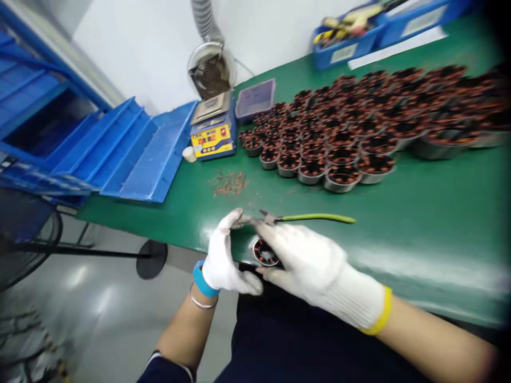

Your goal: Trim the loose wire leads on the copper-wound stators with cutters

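Both my hands wear white gloves and meet at the near edge of the green table (pixel 419 213). My left hand (pixel 223 258) has its fingers pinched together at the tip, touching my right hand's fingertips. My right hand (pixel 307 260) curls over a small round motor stator (pixel 264 253) with copper windings, which sits between the two hands at the table edge. What the pinched fingertips hold is too small to make out. Green-handled cutters (pixel 311 217) lie on the table just beyond my fingers.
Many copper-wound stators (pixel 343 138) cover the table's middle and right. A yellow and blue soldering station (pixel 211 135), a fume extractor (pixel 211 72), a clear lidded box (pixel 255 98), wire scraps (pixel 229 183), blue bins (pixel 347 37) and blue trays (pixel 131 151) stand further off.
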Demonstrator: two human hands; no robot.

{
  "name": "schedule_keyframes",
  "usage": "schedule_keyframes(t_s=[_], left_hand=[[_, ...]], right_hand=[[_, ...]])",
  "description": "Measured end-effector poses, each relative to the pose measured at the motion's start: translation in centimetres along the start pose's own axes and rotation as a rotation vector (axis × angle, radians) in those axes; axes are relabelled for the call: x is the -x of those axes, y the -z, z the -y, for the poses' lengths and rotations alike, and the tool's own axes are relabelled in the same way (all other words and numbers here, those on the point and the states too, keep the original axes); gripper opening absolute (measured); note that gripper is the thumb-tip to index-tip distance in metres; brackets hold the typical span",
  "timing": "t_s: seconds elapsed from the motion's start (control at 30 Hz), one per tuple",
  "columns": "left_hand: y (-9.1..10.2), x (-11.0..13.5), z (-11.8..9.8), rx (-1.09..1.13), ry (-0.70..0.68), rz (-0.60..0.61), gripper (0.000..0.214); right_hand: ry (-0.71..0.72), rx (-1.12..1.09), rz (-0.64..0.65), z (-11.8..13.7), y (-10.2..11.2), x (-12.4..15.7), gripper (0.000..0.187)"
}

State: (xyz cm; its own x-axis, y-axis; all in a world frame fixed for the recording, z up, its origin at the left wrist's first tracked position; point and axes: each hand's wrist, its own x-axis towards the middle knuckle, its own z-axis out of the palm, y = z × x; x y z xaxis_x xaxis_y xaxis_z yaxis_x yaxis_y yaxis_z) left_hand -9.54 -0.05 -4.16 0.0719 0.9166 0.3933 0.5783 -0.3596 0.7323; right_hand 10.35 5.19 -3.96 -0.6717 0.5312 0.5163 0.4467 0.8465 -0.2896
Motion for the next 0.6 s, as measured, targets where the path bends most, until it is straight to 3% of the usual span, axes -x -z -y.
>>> schedule_keyframes(t_s=[0.1, 0.23, 0.33, 0.47, 0.6], left_hand=[[0.4, -0.2, -0.6, -0.074, -0.023, 0.073, 0.136], [-1.0, -0.9, -1.2, -0.27, -0.044, 0.18, 0.107], [-2.2, -1.2, -1.2, -0.336, -0.021, 0.161, 0.094], [-2.9, -1.6, -1.5, -0.33, 0.037, 0.056, 0.098], [-2.8, -1.9, -1.9, -0.159, 0.065, -0.007, 0.094]], right_hand=[[-0.025, 0.08, 0.045, -2.1, 0.0, 0.7, 0.083], [-0.144, 0.223, 0.161, -5.0, 2.4, 2.9, 0.07], [-0.272, 0.322, 0.178, -5.7, 3.9, 3.6, 0.068], [-0.398, 0.097, 0.135, -3.9, 3.7, 1.6, 0.065], [-0.58, -0.227, 0.227, -2.2, 1.9, -1.7, 0.051]])
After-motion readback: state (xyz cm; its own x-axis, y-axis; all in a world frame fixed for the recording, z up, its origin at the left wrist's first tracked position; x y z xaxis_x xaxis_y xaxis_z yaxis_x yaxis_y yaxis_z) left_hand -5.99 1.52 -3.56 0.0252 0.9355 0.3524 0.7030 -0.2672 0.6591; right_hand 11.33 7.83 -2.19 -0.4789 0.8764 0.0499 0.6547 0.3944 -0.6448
